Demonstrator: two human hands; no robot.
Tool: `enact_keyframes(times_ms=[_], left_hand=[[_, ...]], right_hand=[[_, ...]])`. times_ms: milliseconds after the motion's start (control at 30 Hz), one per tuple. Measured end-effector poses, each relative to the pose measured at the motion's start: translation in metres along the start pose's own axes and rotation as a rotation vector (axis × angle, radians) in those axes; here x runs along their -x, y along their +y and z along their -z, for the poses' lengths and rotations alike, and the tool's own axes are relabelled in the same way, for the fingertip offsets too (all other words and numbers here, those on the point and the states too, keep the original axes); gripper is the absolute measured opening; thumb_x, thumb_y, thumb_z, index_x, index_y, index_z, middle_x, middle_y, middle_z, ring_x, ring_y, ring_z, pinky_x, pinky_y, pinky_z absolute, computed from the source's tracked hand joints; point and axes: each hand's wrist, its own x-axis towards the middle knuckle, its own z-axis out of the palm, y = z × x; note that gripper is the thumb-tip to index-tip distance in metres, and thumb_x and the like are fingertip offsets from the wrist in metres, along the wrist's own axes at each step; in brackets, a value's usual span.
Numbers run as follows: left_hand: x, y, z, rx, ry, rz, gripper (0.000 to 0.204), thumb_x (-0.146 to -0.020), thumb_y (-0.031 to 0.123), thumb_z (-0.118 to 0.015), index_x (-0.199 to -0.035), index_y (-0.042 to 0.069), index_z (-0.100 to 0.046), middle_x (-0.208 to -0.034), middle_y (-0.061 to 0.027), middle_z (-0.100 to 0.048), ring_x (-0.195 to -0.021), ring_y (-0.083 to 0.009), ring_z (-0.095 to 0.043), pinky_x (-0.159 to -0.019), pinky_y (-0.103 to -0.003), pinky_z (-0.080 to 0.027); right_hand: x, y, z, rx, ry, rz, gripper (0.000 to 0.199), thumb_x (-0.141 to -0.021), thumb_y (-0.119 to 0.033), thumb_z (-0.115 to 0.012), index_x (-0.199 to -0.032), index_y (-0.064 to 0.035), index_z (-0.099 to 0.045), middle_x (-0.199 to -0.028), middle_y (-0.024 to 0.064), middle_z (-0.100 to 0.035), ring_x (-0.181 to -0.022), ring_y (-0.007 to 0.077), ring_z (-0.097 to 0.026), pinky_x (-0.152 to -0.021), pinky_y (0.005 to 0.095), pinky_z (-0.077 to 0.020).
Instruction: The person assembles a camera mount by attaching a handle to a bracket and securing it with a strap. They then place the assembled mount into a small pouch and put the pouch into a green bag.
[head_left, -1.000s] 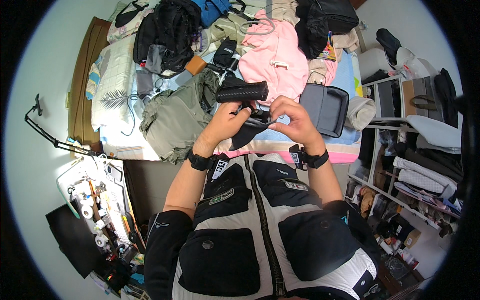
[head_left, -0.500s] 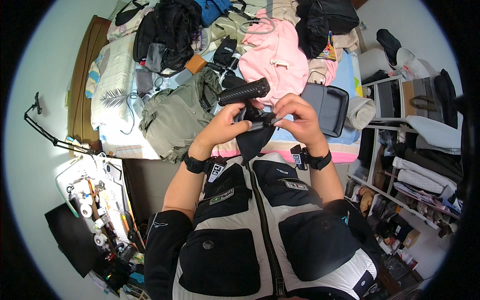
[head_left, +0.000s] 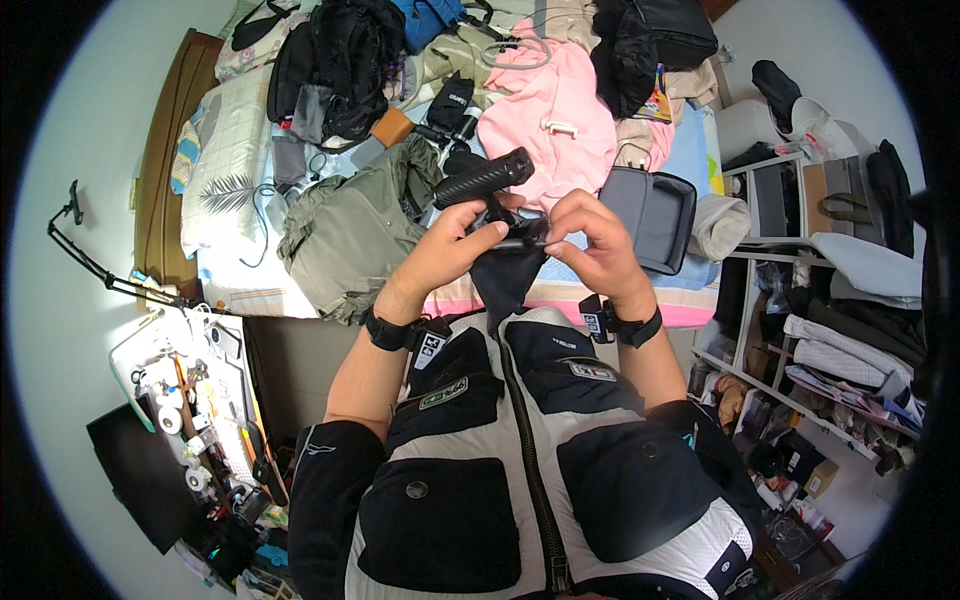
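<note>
Close to my body, over the bed's near edge, my left hand (head_left: 462,242) is closed around a black device with a thick, carbon-patterned cylindrical grip (head_left: 485,178). Its thumb presses on the dark part below the grip, which sits tilted up to the right. My right hand (head_left: 597,238) pinches the right end of that dark part between thumb and fingertips. Under both hands hangs a black cloth piece (head_left: 503,285), pointed at the bottom; whether it is joined to the device I cannot tell.
An olive-green jacket (head_left: 350,230) lies left of my hands, an open dark grey case (head_left: 680,215) to the right. Beyond are pink clothing (head_left: 560,110), a black backpack (head_left: 345,80) and a small orange-brown box (head_left: 392,127). Shelves (head_left: 750,290) stand right, a cluttered desk (head_left: 240,400) left.
The carbon-patterned grip has tilted slightly more upright and shifted a little left. My left thumb has moved up slightly, and the dark part has turned between my hands.
</note>
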Motion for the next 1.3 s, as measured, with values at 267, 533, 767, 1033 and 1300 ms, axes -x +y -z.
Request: enact_keyframes(times_ms=[267,533,767,1033,1300], left_hand=[[0.006,0.003,-0.005,-0.096,0.102,-0.015,0.041,-0.09,0.002,-0.06,-0.13,-0.005,-0.053,-0.119,-0.0044,-0.061,-0.108,-0.0092,-0.055,-0.098,-0.027,-0.044],[0.014,0.008,-0.004,-0.286,0.132,0.04,0.028,-0.089,0.008,-0.069,-0.114,-0.004,-0.064,-0.1,-0.0029,-0.067,-0.092,-0.0087,-0.056,-0.084,-0.027,-0.048],[0.018,0.006,-0.003,-0.321,0.063,0.057,0.024,-0.084,0.007,-0.073,-0.104,-0.005,-0.066,-0.094,-0.0009,-0.068,-0.088,-0.0069,-0.056,-0.079,-0.026,-0.048],[0.032,-0.006,-0.006,-0.133,0.209,0.073,0.023,-0.086,0.006,-0.072,-0.106,-0.005,-0.067,-0.094,-0.0006,-0.068,-0.087,-0.0059,-0.055,-0.08,-0.024,-0.047],[0.044,-0.005,0.004,-0.1,0.209,0.254,0.026,-0.087,0.002,-0.07,-0.111,-0.005,-0.067,-0.103,-0.0047,-0.068,-0.094,-0.0094,-0.059,-0.085,-0.025,-0.048]], right_hand=[[0.001,-0.004,-0.007,0.068,0.055,0.029,0.016,-0.079,-0.001,-0.074,-0.089,-0.0029,-0.062,-0.092,0.0085,-0.058,-0.083,0.0203,-0.058,-0.077,0.0295,-0.0469],[-0.001,0.0,-0.009,-0.04,0.142,-0.146,0.014,-0.083,-0.006,-0.072,-0.088,-0.0005,-0.06,-0.086,0.0063,-0.057,-0.077,0.0156,-0.054,-0.072,0.0269,-0.0442],[-0.017,-0.059,-0.013,-0.135,0.057,-0.084,0.017,-0.087,-0.011,-0.065,-0.076,0.0003,-0.058,-0.078,0.0081,-0.058,-0.073,0.0173,-0.053,-0.069,0.0282,-0.0419],[-0.045,-0.126,-0.017,-0.642,-0.248,0.268,0.033,-0.08,-0.026,-0.08,-0.067,-0.0069,-0.058,-0.065,0.0053,-0.054,-0.054,0.024,-0.053,-0.049,0.0329,-0.0375],[-0.039,-0.116,-0.012,-0.919,-0.064,0.404,0.04,-0.08,-0.035,-0.081,-0.065,-0.0068,-0.056,-0.063,0.0055,-0.051,-0.05,0.0215,-0.049,-0.044,0.0317,-0.0331]])
